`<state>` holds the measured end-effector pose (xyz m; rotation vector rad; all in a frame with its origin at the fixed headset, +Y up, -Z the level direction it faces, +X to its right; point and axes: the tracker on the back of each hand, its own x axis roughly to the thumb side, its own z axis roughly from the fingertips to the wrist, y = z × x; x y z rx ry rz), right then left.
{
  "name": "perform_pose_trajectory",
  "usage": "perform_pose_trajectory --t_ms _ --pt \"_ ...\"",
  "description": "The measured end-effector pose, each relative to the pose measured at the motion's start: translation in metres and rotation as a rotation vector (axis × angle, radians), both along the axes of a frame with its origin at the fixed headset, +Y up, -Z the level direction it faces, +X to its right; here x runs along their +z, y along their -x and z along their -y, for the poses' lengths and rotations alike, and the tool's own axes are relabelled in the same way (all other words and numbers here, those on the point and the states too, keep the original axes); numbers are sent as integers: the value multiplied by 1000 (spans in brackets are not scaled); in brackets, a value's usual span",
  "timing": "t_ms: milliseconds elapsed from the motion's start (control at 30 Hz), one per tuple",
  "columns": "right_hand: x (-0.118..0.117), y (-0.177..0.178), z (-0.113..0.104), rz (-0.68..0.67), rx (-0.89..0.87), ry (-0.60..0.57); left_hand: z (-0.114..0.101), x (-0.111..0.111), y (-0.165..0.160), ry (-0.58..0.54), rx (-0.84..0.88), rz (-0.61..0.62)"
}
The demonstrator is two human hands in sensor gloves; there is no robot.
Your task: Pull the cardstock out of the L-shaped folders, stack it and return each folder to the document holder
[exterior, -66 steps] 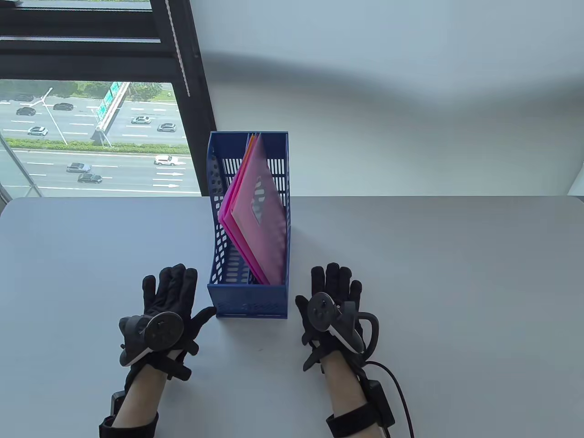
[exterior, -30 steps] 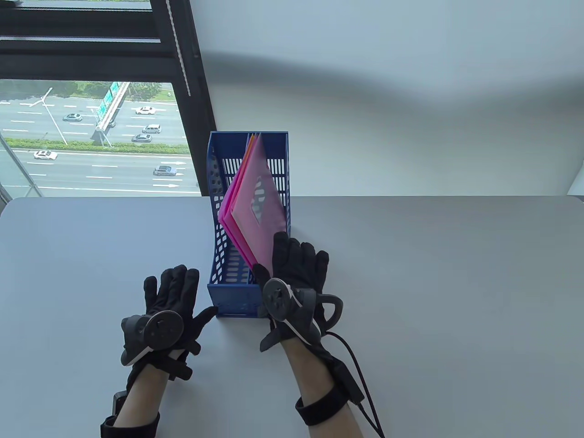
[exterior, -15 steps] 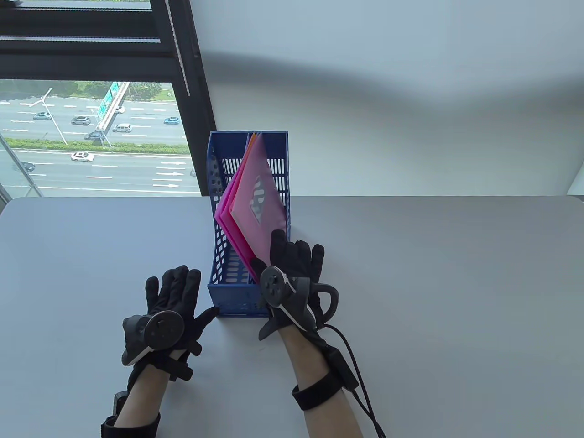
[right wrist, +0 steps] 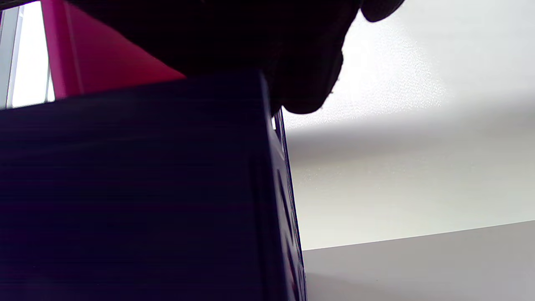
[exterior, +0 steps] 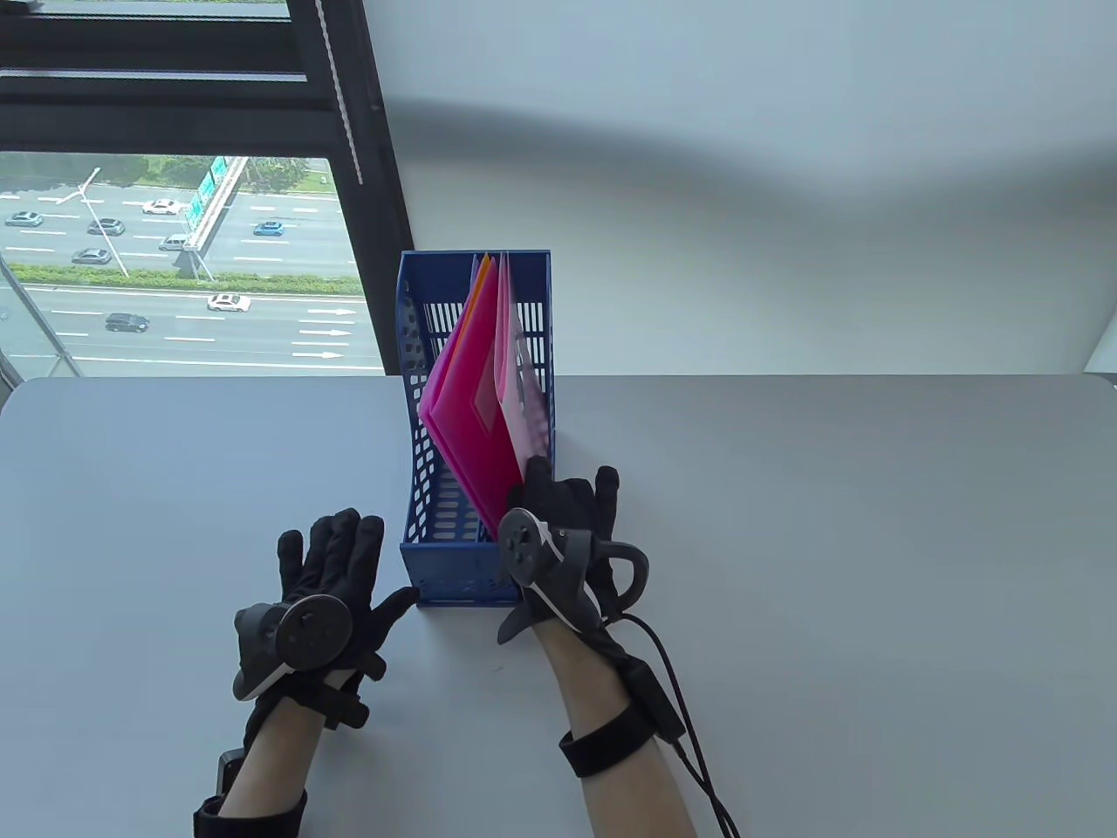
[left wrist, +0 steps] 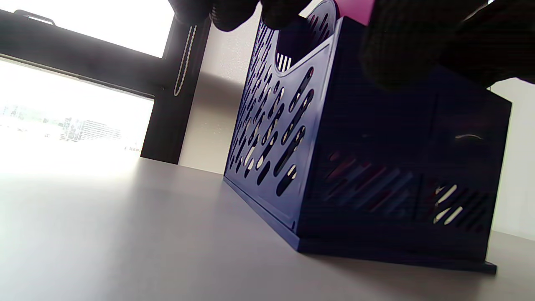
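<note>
Two gloved hands at a blue document holder point(exterior: 454, 572) on the table point(exterior: 829, 524).

Left hand point(exterior: 327, 580) rests flat, fingers straight, thumb touching the holder's corner. Pink folders point(exterior: 476, 410) lean inside. Right hand point(exterior: 563, 515) pinches the palest, rightmost folder point(exterior: 517, 384) at its near edge.

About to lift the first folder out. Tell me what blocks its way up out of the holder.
Nothing visible does. The holder is open on top, and the pale folder stands apart from the other pink folders. The right hand is at its lower edge; the grip itself is hidden.
</note>
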<state>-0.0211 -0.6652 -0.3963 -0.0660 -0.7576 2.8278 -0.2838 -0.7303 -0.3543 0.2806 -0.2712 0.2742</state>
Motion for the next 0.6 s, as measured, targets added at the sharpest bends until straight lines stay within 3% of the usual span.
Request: perform_pose_trajectory --t_ms 233,600 --pt "12 -15 -4 -11 -57 -136 0 0 1 -6 6 -2" --pt "48 -37 -36 -36 -186 -362 -3 1 5 -35 42 -6"
